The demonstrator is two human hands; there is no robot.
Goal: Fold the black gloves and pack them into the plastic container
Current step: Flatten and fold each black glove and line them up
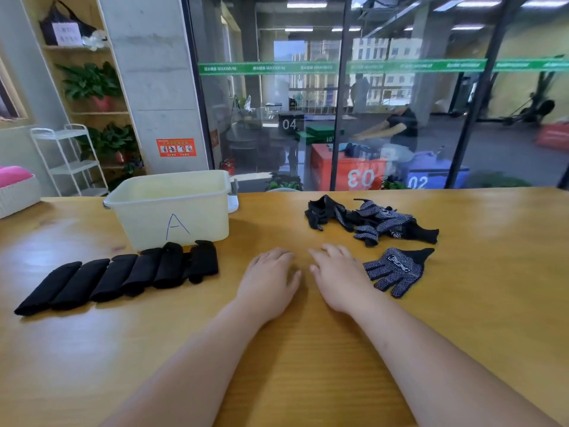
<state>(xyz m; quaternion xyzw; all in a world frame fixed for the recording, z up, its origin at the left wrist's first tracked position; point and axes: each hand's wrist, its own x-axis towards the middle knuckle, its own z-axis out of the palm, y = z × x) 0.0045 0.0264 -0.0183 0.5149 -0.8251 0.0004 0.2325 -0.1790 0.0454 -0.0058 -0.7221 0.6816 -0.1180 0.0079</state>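
My left hand (271,278) and my right hand (338,275) lie flat, palms down, side by side on the wooden table (308,349), holding nothing. Just right of my right hand lies a single black glove with white grip dots (397,271), spread flat, its fingertips near my wrist. Behind it sits a loose heap of dotted black gloves (369,221). To the left, a row of several folded black gloves (123,277) runs diagonally in front of the pale yellow plastic container (172,208) marked "A"; I cannot see inside it.
A glass wall (338,103) stands right behind the table's far edge. A white wicker basket with a pink cushion (15,189) sits at the far left. White rack and plant shelves stand behind the container.
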